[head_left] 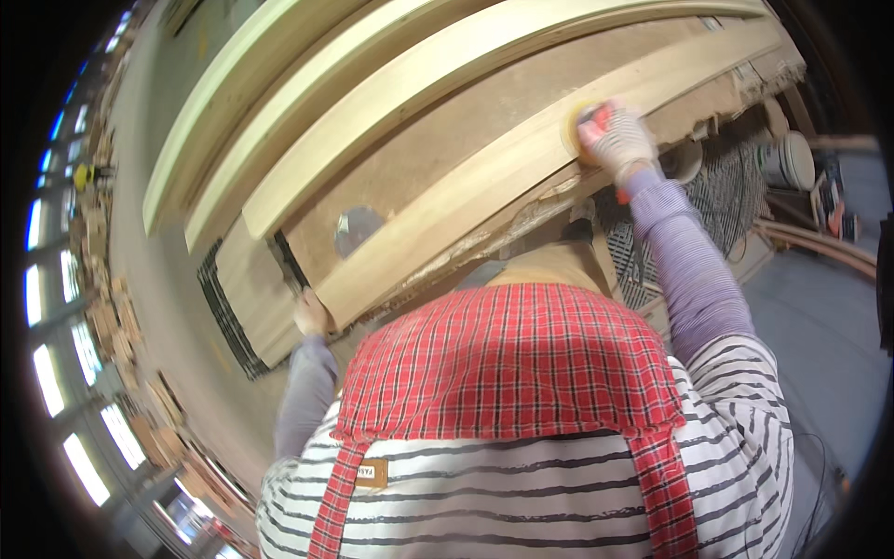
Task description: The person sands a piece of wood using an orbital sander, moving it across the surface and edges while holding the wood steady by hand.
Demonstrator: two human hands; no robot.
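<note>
A long pale wooden board (475,186) lies slantwise across the worktable (438,126) in front of me. My right hand (626,144), in a whitish glove, is closed round a red power sander (596,121) with a yellowish round pad. The sander sits on the board's right half and is blurred by motion. At the board's near left end, my left hand (315,315) is wrapped over the end edge; its fingers show only in part. A round grey disc (358,229) lies on the table just behind the board.
Several more pale boards (372,126) lie side by side beyond the table's middle. The table's near edge (521,219) is rough and ragged. White buckets (790,160) stand at the right, near a dark striped mat or cloth (712,200). Wood stacks (107,317) line the far left.
</note>
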